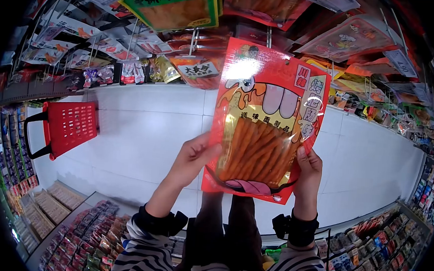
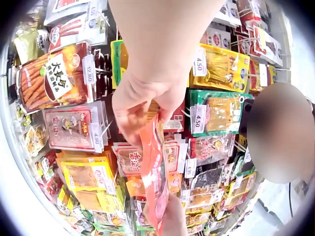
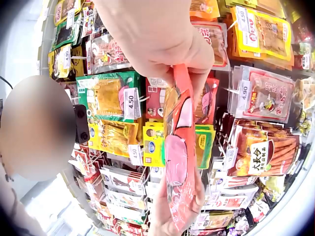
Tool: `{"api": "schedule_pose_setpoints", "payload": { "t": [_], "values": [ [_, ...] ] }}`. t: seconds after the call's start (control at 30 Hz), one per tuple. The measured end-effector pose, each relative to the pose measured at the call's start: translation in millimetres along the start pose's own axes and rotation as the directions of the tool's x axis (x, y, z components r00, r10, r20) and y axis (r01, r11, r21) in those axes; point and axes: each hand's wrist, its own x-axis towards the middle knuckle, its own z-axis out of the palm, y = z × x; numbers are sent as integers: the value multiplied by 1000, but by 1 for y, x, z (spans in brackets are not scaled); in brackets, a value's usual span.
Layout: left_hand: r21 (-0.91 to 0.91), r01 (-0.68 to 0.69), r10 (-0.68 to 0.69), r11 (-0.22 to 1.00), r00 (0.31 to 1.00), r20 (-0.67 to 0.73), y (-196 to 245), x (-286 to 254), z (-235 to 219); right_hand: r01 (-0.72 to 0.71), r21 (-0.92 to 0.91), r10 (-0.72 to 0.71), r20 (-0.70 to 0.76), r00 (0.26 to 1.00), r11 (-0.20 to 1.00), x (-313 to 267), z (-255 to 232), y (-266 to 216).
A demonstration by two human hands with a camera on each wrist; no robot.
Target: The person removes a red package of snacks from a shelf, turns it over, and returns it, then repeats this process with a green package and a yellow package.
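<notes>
A red snack packet (image 1: 264, 138) with a cartoon mouth and a clear window of brown strips is held up in both hands, its front facing the head camera. The left hand (image 1: 199, 153) pinches its left edge, thumb over the front. On the opposite edge the right hand (image 1: 308, 166) grips with the thumb in front and the fingers behind. Both wrist views show the packet (image 2: 155, 172) nearly edge-on, the left hand (image 2: 147, 105) at one side and the right hand (image 3: 189, 61) at the other.
Hooks of hanging snack packets with price tags (image 1: 399, 62) fill the rack ahead. A red shopping basket (image 1: 71, 126) with a black handle stands on the pale tiled floor (image 1: 142, 136) at left. Low bins of packaged snacks (image 1: 89, 237) lie behind on both sides.
</notes>
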Motion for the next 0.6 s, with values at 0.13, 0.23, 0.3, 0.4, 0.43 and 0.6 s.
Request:
{"api": "schedule_pose_setpoints", "payload": {
  "t": [0.13, 0.23, 0.3, 0.4, 0.43, 0.6],
  "values": [
    [-128, 79, -80, 989, 997, -8, -11, -5, -5, -29, -24, 30, 18, 999, 999, 1, 1, 1],
    [-204, 94, -103, 975, 994, -33, -13, -5, -5, -70, -18, 71, 38, 997, 997, 4, 0, 4],
    [-257, 101, -118, 961, 992, -51, -19, -4, -8, -86, -5, 87, 54, 995, 996, 6, 1, 5],
    [-316, 126, -145, 940, 989, -37, -21, -4, -9, -79, 3, 79, 75, 994, 997, 6, 5, 5],
    [-320, 129, -147, 939, 988, -35, -21, -5, -10, -76, 0, 76, 74, 994, 997, 6, 6, 6],
    [-349, 141, -156, 926, 988, -14, -19, -4, -9, -78, -5, 79, 73, 994, 997, 7, 6, 7]
  ]
}}
